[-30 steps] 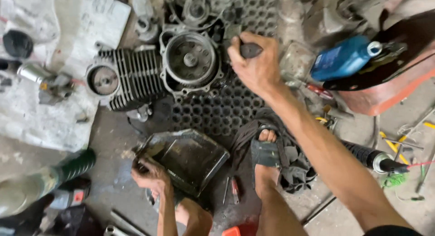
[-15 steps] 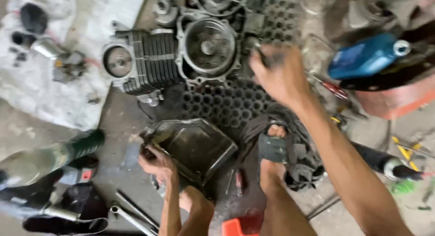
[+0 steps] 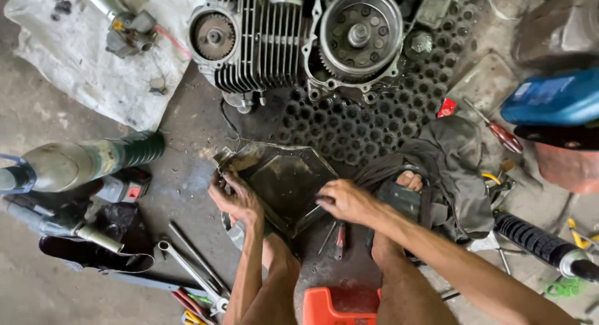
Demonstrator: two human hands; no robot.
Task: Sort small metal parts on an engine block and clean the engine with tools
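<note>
1. The left hand (image 3: 236, 200) has its fingers curled over the near-left rim of the dark metal tray (image 3: 284, 182), gripping that edge.
2. The right hand (image 3: 345, 200) rests clenched at the tray's right edge; whether its fingers pinch the rim or something small cannot be told.
3. Between the two hands the tray lies flat on the concrete floor (image 3: 187, 144), its oily hollow facing up and its far corner pointing away from the fingers.
4. Just beyond the right fingers a sandalled foot (image 3: 405, 191) sits on dark cloth (image 3: 455, 156), crowding that side.
5. Beyond the tray's far edge lie a perforated rubber mat (image 3: 362, 122) and the finned engine block (image 3: 262, 41).
6. Left of the left fingers is some bare floor, then a green-ended tool (image 3: 93, 159); wrenches (image 3: 187, 262) lie nearer the person.
7. Below both wrists stands an orange stool (image 3: 337, 306).
</note>
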